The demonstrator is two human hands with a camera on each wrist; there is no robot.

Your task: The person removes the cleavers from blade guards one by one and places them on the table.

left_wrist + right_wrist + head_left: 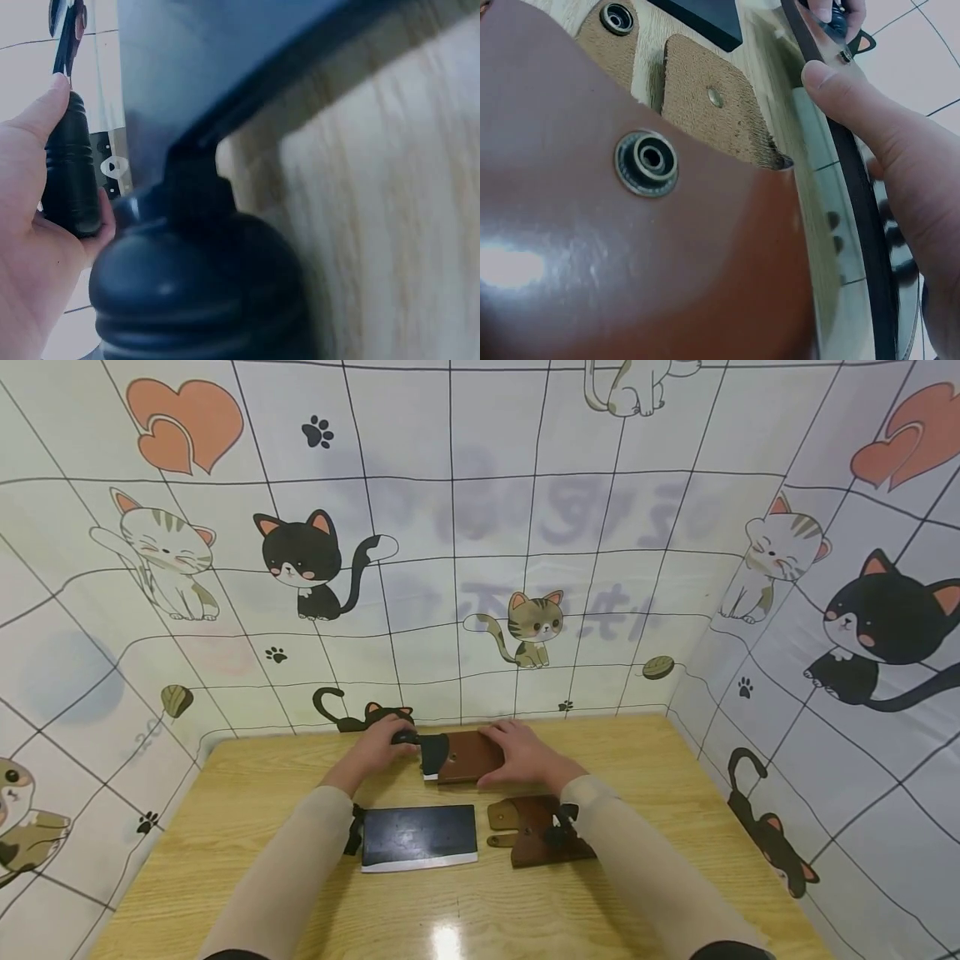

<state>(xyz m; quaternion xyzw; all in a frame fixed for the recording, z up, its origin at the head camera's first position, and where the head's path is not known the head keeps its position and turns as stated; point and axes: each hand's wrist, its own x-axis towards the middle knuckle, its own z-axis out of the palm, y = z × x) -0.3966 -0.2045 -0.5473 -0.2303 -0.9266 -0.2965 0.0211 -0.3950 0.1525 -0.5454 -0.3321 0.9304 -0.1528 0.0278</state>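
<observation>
At the back of the table, in the head view, a cleaver (432, 753) sits partly inside a brown leather sheath (468, 758). My left hand (378, 747) grips its black handle (71, 165), which has ridges in the left wrist view. The right hand (525, 754) holds the sheath by its right end, thumb along the edge in the right wrist view. Nearer me lies a second cleaver (420, 837), bare, its dark blade edged with a bright strip. To its right is a second brown sheath (532, 835) with its straps undone, partly covered by my right forearm.
The wooden table (442, 902) ends at a white cloth backdrop (420, 635) with a grid and cartoon cats, which also rises at both sides. A metal snap (646, 163) shows on the near sheath.
</observation>
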